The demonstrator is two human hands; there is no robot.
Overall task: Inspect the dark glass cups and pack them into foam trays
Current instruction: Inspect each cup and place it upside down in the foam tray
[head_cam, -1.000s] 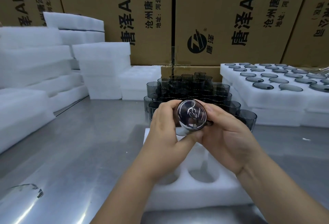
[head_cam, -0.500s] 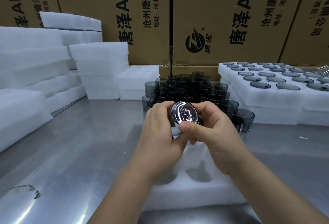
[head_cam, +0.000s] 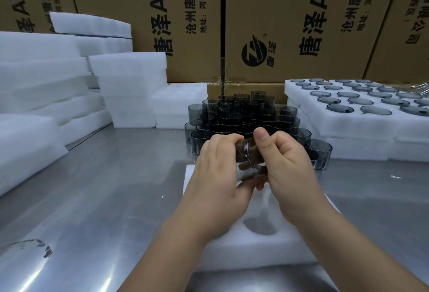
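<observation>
Both hands grip one dark glass cup (head_cam: pixel 248 157) between them: the left hand (head_cam: pixel 220 171) hooks its fingers over the top, and the right hand (head_cam: pixel 285 164) curls round it, thumb upright. Forearms reach forward, holding it above the foam tray (head_cam: pixel 255 252) on the table (head_cam: pixel 104 187), near the stacked cups (head_cam: pixel 241 115).

Steel table (head_cam: pixel 104 187): foam trays (head_cam: pixel 255 254), glass cups (head_cam: pixel 243 115)

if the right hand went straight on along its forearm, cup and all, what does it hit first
Most likely the left hand, gripping the same cup opposite the right hand. Beyond that stands the cluster of loose dark cups, though depth is hard to judge.
</observation>
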